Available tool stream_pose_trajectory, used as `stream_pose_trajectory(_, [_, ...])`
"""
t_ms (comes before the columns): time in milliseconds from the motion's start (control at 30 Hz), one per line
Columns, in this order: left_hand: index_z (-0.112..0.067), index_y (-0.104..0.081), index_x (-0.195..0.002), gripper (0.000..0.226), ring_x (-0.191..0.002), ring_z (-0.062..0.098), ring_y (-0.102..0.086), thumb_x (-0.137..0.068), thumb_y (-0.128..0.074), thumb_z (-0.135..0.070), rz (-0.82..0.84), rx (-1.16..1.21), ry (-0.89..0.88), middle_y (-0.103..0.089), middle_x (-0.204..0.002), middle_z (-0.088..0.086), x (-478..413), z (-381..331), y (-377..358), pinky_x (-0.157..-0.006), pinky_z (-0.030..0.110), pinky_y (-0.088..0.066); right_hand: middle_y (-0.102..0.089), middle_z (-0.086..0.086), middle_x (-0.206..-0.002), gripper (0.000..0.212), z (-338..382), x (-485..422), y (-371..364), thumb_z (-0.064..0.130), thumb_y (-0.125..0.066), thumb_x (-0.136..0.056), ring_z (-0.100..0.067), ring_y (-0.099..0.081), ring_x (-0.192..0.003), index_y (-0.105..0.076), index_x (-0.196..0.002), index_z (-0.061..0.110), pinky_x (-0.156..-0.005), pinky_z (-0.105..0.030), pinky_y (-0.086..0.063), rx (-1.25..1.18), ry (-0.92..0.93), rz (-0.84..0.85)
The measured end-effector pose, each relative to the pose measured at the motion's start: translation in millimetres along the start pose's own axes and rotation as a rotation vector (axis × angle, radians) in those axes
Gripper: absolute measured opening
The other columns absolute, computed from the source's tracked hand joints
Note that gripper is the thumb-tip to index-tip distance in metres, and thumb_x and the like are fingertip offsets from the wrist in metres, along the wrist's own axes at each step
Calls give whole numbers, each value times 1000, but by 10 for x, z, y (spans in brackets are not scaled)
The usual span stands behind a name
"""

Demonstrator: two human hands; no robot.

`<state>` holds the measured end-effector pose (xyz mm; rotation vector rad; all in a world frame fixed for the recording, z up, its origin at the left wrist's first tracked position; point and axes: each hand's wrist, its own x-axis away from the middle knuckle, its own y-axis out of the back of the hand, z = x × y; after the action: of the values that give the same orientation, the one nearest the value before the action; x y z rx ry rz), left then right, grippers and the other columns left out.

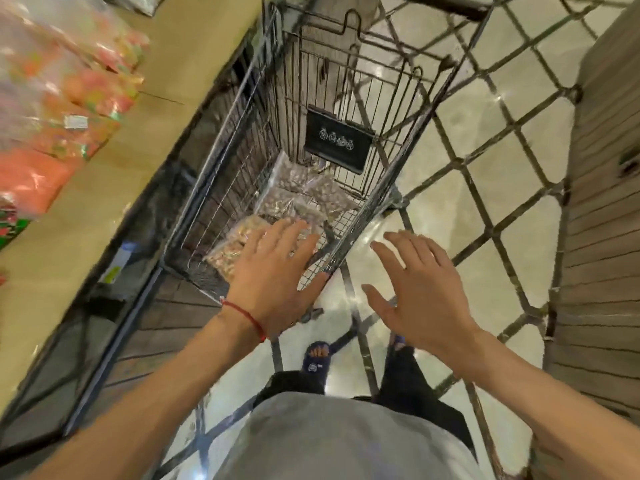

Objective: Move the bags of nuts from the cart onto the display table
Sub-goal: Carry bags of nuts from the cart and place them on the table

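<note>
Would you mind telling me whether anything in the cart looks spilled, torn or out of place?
Nothing stands out. The bags of nuts lie overlapping on the bottom of the cart, seemingly intact, with no loose nuts visible.

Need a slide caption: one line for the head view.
Open left hand and right hand reach toward bags of nuts in cart beside display table.
</note>
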<state>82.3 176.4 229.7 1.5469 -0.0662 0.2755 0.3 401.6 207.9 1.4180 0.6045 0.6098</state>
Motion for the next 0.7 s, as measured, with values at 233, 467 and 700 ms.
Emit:
stream_pose_trajectory(233, [-19, -52, -145, 64, -144, 35, -38, -96, -43, -58, -23, 28, 172, -48, -151, 10, -339, -646, 139, -116, 54, -25, -59, -14, -149, 64, -814, -551, -8, 54, -51, -99, -35, -51, -141, -56, -149, 14, -119, -51, -37, -79, 211, 17])
stream_pose_trajectory(467, [-20, -49, -149, 65, -145, 35, -38, -101, -34, -61, -1, 104, 397, -49, -152, 9, -613, -588, 123, -117, 54, -36, -59, -12, -146, 61, -1039, -1274, -38, 52, -52, -101, -34, -51, -140, -56, -148, 14, -119, -50, -36, -74, 397, 12])
stream_pose_trajectory(700, [-24, -46, -150, 64, -149, 31, -37, -100, -39, -63, -20, 243, 530, -48, -156, 8, -1132, -113, -104, -119, 53, -29, -62, -12, -142, 55, -774, -2094, -203, 48, -55, -101, -34, -53, -136, -61, -143, 13, -115, -47, -38, -40, 529, 29])
